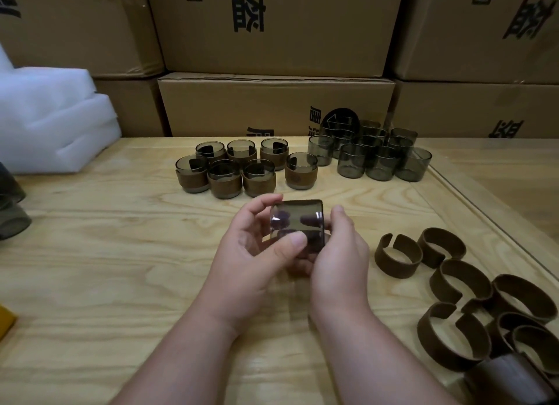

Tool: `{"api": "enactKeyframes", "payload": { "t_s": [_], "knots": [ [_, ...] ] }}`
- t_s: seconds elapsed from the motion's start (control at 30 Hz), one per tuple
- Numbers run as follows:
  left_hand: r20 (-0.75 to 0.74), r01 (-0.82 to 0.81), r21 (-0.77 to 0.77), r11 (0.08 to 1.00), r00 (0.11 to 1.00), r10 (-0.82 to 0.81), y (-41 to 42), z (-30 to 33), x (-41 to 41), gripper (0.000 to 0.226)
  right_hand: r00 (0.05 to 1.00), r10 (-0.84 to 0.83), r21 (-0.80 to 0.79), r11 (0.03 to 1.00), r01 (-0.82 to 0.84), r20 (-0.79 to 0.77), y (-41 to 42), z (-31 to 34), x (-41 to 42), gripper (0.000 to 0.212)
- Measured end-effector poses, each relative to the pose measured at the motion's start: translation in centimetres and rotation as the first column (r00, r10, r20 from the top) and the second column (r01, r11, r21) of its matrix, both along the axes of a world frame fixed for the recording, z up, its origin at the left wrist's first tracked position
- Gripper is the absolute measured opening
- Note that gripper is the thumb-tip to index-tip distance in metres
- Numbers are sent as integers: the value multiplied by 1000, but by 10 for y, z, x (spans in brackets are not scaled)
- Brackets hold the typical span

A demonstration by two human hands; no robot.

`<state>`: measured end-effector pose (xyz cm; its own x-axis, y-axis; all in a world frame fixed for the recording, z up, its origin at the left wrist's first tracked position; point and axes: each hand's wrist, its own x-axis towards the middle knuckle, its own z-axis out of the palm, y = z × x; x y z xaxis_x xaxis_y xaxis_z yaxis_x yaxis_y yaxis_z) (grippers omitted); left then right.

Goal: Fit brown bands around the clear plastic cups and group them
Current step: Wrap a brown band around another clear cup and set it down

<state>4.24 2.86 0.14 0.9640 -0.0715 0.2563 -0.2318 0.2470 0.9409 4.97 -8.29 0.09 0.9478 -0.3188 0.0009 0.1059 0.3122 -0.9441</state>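
Both hands hold one clear smoky cup on its side above the middle of the wooden table. My left hand grips it from the left, thumb across its front. My right hand grips its right end, where a dark edge shows; whether that is a brown band I cannot tell. Several banded cups stand grouped behind. Several bare cups stand at the back right. Loose brown bands lie at the right.
Stacked cardboard boxes wall off the back of the table. White foam sheets lie at the back left. Dark cups sit at the left edge, and a yellow object at the lower left.
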Motion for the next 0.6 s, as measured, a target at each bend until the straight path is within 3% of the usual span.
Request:
{"api": "enactKeyframes", "payload": {
  "t_s": [0.13, 0.23, 0.43, 0.53, 0.6],
  "knots": [
    [9, -20, -21, 1000, 1000, 20, 0, -4, 2, 59, 987, 75, -213, 976, -44, 140, 10, -4, -6, 56],
    [-29, -39, -37, 999, 999, 37, 0, -6, 3, 41, 978, 138, -370, 926, -72, 157, 13, -4, -11, 47],
    [-49, -128, -9, 992, 991, 128, -4, -7, 1, 8, 987, 127, -404, 912, -76, 102, 13, -6, -8, 28],
    [-66, -148, 23, 989, 987, 149, -3, -9, 4, 22, 983, 125, -366, 928, -69, 133, 14, -6, -8, 14],
    [-71, -139, 28, 990, 988, 140, -1, -11, 6, 33, 984, 125, -369, 927, -71, 125, 14, -7, -8, 20]
  ]
}}
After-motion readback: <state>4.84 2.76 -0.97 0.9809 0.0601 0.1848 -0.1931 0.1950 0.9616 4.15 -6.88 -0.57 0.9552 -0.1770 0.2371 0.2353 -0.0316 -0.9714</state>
